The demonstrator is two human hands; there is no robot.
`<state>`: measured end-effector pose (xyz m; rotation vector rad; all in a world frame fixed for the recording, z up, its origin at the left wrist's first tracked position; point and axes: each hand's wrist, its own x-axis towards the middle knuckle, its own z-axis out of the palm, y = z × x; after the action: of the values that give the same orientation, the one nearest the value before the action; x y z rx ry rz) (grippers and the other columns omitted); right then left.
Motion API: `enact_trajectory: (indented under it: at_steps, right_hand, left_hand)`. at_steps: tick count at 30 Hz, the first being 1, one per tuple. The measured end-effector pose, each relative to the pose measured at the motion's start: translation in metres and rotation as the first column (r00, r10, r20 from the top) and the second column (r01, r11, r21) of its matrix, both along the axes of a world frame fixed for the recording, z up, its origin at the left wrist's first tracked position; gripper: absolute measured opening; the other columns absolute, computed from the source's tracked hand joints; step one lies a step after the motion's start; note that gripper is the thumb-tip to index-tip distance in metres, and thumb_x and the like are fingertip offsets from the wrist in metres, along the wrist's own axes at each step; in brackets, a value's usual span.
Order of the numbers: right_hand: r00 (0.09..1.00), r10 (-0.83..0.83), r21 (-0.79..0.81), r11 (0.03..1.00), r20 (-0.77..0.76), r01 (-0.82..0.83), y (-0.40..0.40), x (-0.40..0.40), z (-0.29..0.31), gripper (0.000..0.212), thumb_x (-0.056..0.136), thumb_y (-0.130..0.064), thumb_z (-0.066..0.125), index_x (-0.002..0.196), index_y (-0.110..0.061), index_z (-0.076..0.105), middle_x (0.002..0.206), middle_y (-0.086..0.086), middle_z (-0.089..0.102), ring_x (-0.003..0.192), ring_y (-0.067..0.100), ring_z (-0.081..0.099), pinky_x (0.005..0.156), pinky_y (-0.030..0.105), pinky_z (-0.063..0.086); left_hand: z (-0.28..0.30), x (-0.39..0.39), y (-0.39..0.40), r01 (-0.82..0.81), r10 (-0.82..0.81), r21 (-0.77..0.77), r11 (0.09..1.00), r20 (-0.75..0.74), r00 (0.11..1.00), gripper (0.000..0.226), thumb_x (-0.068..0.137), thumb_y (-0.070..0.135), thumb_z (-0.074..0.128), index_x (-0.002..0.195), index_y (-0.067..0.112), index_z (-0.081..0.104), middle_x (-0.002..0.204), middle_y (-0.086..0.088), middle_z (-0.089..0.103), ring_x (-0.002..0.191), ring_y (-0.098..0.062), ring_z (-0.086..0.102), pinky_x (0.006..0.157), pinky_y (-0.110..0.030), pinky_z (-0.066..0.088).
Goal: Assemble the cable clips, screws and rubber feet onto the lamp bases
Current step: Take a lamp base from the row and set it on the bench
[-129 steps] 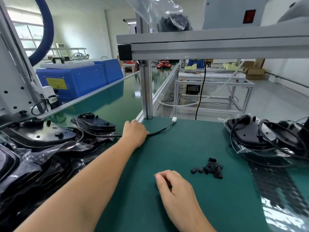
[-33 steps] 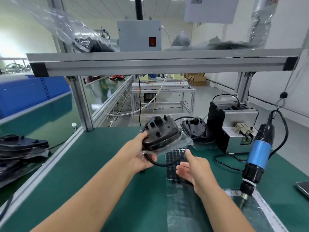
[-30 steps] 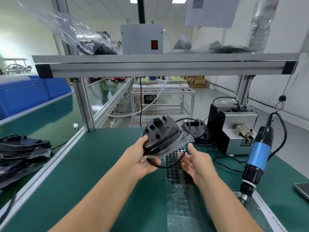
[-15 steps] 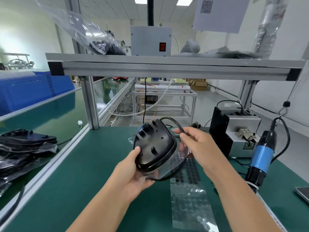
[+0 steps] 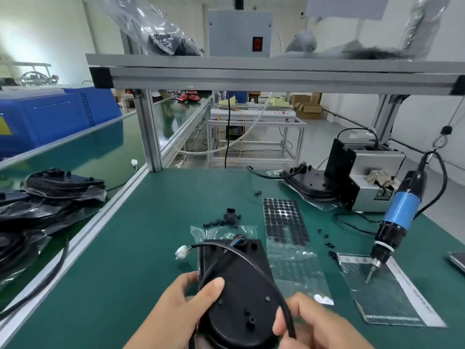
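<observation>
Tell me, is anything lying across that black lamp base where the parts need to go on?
Yes. The base's own black cable arcs over the upturned lamp base; the right hand pinches it near the lower edge, while the left hand grips the base.

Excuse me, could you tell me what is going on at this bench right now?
A person holds a black lamp base low over the green bench: the left hand grips its side, the right hand pinches its black cable. A sheet of rubber feet, loose cable clips and a hanging blue screwdriver wait nearby.

head-worn view, down over green bench [image 5: 141, 248]
</observation>
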<state>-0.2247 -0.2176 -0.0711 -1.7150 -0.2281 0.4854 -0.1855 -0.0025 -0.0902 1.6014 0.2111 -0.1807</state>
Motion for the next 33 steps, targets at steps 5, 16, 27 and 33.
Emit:
enact_trajectory:
  at_steps: [5,16,27,33]
  right_hand:
    - [0.975,-0.049,-0.276,0.955,0.216,0.109,0.018,-0.020,0.018,0.018,0.080,-0.043,0.059,0.097,-0.043,0.054,0.064,-0.013,0.054,0.055,-0.001,0.048,0.062,0.007,0.035]
    - [0.911,0.056,-0.197,0.980,0.409,0.028,0.092,0.000,0.038,0.027,0.084,-0.042,0.065,0.104,-0.039,0.047,0.075,-0.013,0.067,0.067,0.000,0.062,0.076,0.018,0.050]
    - [0.977,0.113,0.351,0.921,0.179,-0.171,0.137,0.016,0.062,0.013,0.104,-0.015,0.040,0.107,-0.014,0.053,0.057,-0.002,0.058,0.047,0.017,0.047,0.052,0.023,0.044]
    - [0.987,0.052,0.432,0.894,0.153,-0.115,0.160,0.027,0.099,0.029,0.106,-0.030,0.033,0.104,-0.015,0.058,0.048,-0.009,0.042,0.040,0.003,0.033,0.043,0.018,0.028]
  left_hand:
    - [-0.008,-0.008,0.002,-0.034,-0.008,0.326,0.945,0.124,0.992,0.031,0.083,0.047,0.065,0.108,0.028,0.059,0.080,0.022,0.073,0.074,0.007,0.068,0.065,-0.009,0.049]
    - [0.029,0.010,0.054,-0.151,0.154,-0.047,0.987,0.082,0.985,0.046,0.100,0.044,0.038,0.103,0.012,0.072,0.093,-0.011,0.075,0.081,-0.023,0.073,0.068,-0.037,0.059]
    - [0.102,0.148,0.059,-0.212,0.110,-0.620,0.755,-0.199,0.974,0.035,0.104,0.028,0.039,0.083,0.004,0.053,0.040,0.004,0.050,0.027,-0.003,0.043,0.029,-0.011,0.030]
    - [0.122,0.188,0.076,-0.248,0.171,-0.533,0.809,-0.191,0.967,0.041,0.103,0.028,0.036,0.083,0.006,0.063,0.045,0.003,0.054,0.041,-0.001,0.046,0.033,-0.011,0.032]
